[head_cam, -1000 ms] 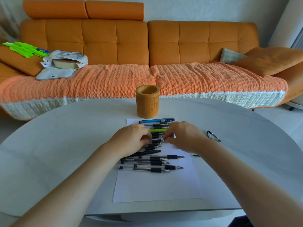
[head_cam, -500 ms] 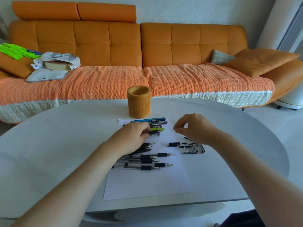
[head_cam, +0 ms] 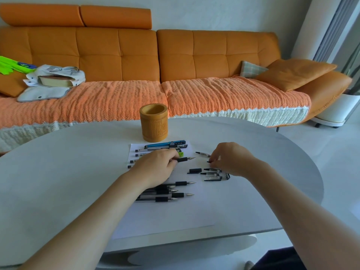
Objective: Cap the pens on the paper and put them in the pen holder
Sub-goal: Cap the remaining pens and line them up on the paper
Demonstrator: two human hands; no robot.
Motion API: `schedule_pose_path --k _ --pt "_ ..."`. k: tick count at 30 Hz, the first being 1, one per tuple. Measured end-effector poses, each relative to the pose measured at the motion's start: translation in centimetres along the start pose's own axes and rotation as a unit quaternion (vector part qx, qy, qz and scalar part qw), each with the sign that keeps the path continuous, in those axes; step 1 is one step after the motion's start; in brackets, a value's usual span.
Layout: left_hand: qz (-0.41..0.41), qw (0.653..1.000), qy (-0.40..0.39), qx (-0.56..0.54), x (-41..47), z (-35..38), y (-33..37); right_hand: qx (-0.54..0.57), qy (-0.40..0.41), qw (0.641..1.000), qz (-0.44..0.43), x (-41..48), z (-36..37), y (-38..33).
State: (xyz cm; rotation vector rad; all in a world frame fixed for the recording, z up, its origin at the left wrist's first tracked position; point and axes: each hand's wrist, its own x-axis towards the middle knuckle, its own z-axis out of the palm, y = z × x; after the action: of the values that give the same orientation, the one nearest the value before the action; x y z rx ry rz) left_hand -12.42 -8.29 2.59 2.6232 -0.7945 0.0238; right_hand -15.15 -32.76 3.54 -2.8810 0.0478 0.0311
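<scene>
Head view: held pen (head_cam: pixel 184 159) uncapped, black grip and metal tip poking out rightward from left hand (head_cam: pixel 155 169), fingers curled round barrel, above upper part of paper (head_cam: pixel 165 217); lifted or resting on sheet, cannot tell. Half a second ago same hand lying over pen row, no such tip showing past fingers. Right hand (head_cam: pixel 231 158) off to right, over loose caps (head_cam: pixel 212 174), fingertips bunched downward at small dark cap end (head_cam: pixel 208 162); pinching or only touching, cannot tell. Sitting lower and closer to caps than half a second ago; a second ago both hands close together over middle of row. Black cap (head_cam: pixel 195 170) just left of clear ones, one clear cap (head_cam: pixel 203 153) apart, behind right fingertips. Other uncapped pens (head_cam: pixel 169 191) bunched beside left wrist, tips pointing right. Blue pen (head_cam: pixel 165 144) at far edge of sheet, green highlighter (head_cam: pixel 180 152) just behind left fingers. Pen holder (head_cam: pixel 153 122) upright, just beyond far edge of paper. All on white oval table (head_cam: pixel 58 172). Orange sofa (head_cam: pixel 194 55) behind, cushion (head_cam: pixel 296 73) at right end, book (head_cam: pixel 54 80) in cloth cover at left.
</scene>
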Motion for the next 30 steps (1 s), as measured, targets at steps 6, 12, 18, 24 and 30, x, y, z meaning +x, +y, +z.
schedule_pose_path --k 6,12,18,24,30 --pt "-0.01 0.999 0.01 -0.044 0.1 -0.1 -0.1 0.045 0.031 0.998 -0.038 0.0 -0.1 -0.9" --pt "-0.039 0.997 0.018 -0.072 0.0 -1.2 -0.8 0.258 0.046 0.964 -0.037 0.0 -0.5 -2.9" --pt "-0.049 0.995 0.014 -0.091 -0.4 -1.7 -1.8 0.286 0.048 0.956 -0.036 0.5 -0.1 -3.9" --pt "-0.048 0.993 0.017 -0.106 -0.8 -2.2 -2.1 0.283 0.036 0.956 -0.065 0.6 0.4 -4.9" --pt "-0.048 0.989 0.003 -0.139 -1.0 -2.7 -2.2 0.295 0.024 0.951 -0.088 0.2 0.4 -6.0"
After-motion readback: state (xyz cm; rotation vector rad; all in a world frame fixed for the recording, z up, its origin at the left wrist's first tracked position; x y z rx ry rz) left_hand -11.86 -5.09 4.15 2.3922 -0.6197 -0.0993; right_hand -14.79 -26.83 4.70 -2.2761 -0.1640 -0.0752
